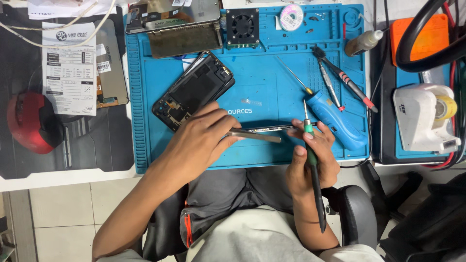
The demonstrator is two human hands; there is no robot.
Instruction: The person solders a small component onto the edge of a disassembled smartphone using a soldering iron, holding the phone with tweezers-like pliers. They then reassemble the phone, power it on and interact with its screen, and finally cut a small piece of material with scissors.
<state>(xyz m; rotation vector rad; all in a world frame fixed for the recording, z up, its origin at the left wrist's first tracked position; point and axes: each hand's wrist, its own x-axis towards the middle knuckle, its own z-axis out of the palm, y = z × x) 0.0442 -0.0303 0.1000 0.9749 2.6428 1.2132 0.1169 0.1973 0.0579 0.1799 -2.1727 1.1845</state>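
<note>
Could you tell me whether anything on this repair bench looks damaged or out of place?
The opened phone body lies askew on the blue mat, its insides bare. Otherwise nothing stands out: the left hand grips a thin panel edge-on, the right hand a green-collared tool.

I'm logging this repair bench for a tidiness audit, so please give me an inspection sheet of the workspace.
Surface: blue work mat on a white bench.
Job's things: thin phone part held edge-on over the mat; green-tipped tool.
Clutter: opened phone frame, small fan, blue screwdriver, tweezers, brush, solder spool, bottle, tape dispenser, paper form, red mouse.
Grippers: left hand pinches a flat metal tool against the part; right hand grips the green-tipped tool.
Cables: black cord from the tool; black cable loop.
Surroundings: chair, tiled floor.
</note>
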